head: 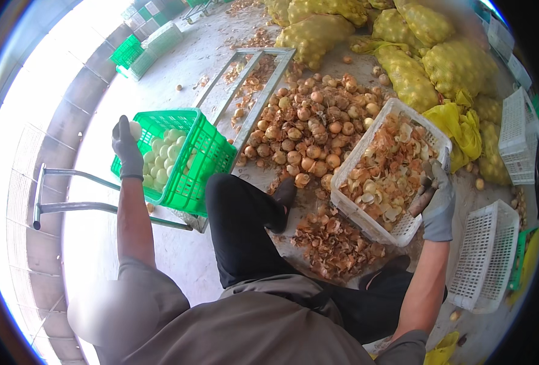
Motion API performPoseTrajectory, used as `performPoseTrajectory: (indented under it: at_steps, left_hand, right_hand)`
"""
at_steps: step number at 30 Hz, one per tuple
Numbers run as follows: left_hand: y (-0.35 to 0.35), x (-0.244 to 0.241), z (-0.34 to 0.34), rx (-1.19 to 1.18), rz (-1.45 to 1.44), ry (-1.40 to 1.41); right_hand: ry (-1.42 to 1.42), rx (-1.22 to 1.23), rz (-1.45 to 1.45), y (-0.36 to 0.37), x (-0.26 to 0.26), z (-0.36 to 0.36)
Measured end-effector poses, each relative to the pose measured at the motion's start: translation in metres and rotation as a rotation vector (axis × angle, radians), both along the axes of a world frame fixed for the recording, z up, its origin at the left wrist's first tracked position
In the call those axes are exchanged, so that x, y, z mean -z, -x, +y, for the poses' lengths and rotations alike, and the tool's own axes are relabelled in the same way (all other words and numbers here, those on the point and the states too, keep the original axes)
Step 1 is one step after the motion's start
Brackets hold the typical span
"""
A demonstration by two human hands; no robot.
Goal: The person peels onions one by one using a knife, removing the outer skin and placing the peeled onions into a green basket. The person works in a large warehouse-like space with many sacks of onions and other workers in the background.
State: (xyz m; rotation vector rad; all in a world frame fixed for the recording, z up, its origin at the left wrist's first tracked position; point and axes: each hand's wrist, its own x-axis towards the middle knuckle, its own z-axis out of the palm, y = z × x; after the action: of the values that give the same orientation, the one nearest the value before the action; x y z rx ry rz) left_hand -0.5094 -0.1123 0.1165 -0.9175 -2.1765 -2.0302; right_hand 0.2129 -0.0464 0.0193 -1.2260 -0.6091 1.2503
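Note:
My left hand [127, 148], in a grey glove, holds a pale peeled onion [135, 130] at the left rim of a green plastic crate [199, 169]. Inside that crate lie several peeled onions [165, 155]. My right hand [437, 200] is gloved too, with brown, bare-looking fingertips curled at the right edge of a white plastic crate [360, 224]. Dry onion skins [388, 166] fill much of this crate, which is tilted. A small grey thing shows by the right fingers; whether the hand grips it is unclear.
A heap of unpeeled onions [313, 123] lies ahead of my feet, beside a metal frame [260, 98]. Loose skins [331, 244] cover the floor between my legs. Yellow mesh sacks [456, 68] stand at the back right. White crates [481, 255] are at far right, metal tubing [78, 207] at left.

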Motion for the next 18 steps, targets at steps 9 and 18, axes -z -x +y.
performPoseTrajectory:
  at_steps: [9, 18]
  left_hand:
    - [-0.266, -0.042, 0.007, 0.864, 0.941, 0.194]
    - [-0.485, -0.113, -0.012, 2.016, 1.196, -0.312]
  right_hand:
    - [0.07, -0.025, 0.037, 0.0, 0.017, 0.013]
    - [0.008, -0.02, -0.095, -0.007, 0.01, -0.004]
